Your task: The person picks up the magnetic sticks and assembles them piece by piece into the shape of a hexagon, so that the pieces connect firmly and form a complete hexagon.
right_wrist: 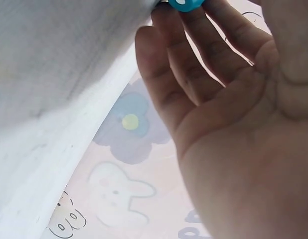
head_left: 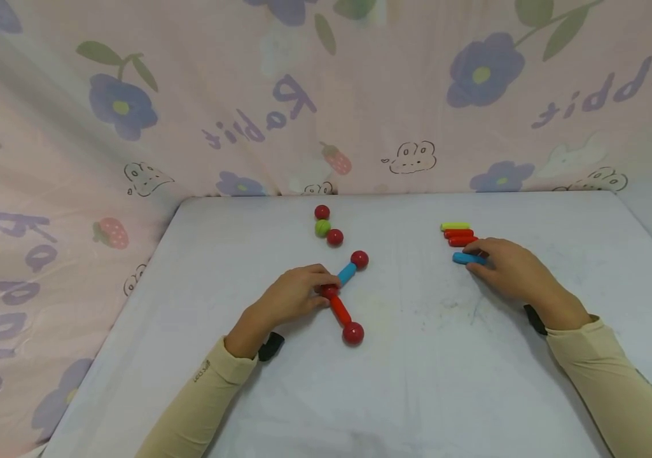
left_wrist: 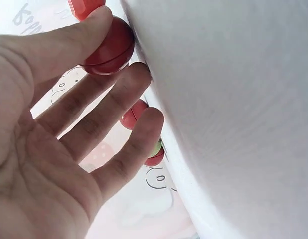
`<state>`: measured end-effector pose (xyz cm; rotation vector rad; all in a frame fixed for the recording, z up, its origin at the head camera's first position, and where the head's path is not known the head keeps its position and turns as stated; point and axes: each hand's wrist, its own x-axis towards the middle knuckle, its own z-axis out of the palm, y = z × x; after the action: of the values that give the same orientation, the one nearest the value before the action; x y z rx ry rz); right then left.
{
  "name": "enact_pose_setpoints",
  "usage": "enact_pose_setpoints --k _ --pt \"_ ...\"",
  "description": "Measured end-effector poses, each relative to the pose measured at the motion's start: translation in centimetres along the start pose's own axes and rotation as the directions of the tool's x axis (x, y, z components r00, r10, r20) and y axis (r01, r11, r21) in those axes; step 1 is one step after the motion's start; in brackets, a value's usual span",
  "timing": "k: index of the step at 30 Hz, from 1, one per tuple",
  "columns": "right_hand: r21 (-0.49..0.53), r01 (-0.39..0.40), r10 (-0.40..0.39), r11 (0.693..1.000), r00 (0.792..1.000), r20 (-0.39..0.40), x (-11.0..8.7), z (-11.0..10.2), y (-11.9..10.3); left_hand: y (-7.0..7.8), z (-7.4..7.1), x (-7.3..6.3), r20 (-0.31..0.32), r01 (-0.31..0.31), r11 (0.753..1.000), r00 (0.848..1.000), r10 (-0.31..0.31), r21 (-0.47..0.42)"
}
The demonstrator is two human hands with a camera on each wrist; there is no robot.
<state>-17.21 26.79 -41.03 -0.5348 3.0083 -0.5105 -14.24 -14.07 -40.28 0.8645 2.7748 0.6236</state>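
1. Pink patterned cloth (head_left: 360, 95) backs the white surface (head_left: 406, 394), filling the top of the head view.
2. Expect light, stiff, hard pieces, unlikely to break; the glossy balls would probably slip or roll under a loose pinch.
3. Take the held red ball (head_left: 331, 291) across its widest part, with your thumb opposite a finger. Grip the loose blue stick (head_left: 465, 258) across its sides near the middle; an end hold may let it swivel.
4. At the centre of the head view, your left hand (head_left: 294, 294) pinches that ball by thumb and fingertip, with the other fingers loosely spread. From the ball, the joined blue stick (head_left: 347, 274) runs up and right to a red end ball (head_left: 359, 259); the joined red stick (head_left: 340, 310) runs down and right to another, the lower red ball (head_left: 353, 334).
5. At right of centre, your right hand (head_left: 506, 267) has its thumb and fingers narrowed around the loose blue stick, whose free end points left. Your right wrist view catches only its tip, at the top edge by your fingertips.
6. Just above it lie two red sticks (head_left: 462, 242) and a yellow stick (head_left: 455, 226).
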Motion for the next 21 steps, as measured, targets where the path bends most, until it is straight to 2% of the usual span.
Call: enact_pose_setpoints --k 7,15,21 --pt "0.013 -0.021 0.021 1.000 1.000 0.020 0.09 -0.03 0.04 0.12 0.06 -0.11 -0.023 -0.021 1.000 1.000 0.020 -0.018" --pt "0.022 -0.026 0.025 0.999 1.000 0.019 0.06 0.09 0.33 0.24 -0.03 -0.05 -0.010 -0.017 1.000 1.000 0.017 -0.020" --pt "0.040 -0.014 0.014 0.999 1.000 0.008 -0.05 0.04 0.28 -0.52 -0.27 -0.08 0.025 0.055 0.991 0.998 -0.052 -0.126"
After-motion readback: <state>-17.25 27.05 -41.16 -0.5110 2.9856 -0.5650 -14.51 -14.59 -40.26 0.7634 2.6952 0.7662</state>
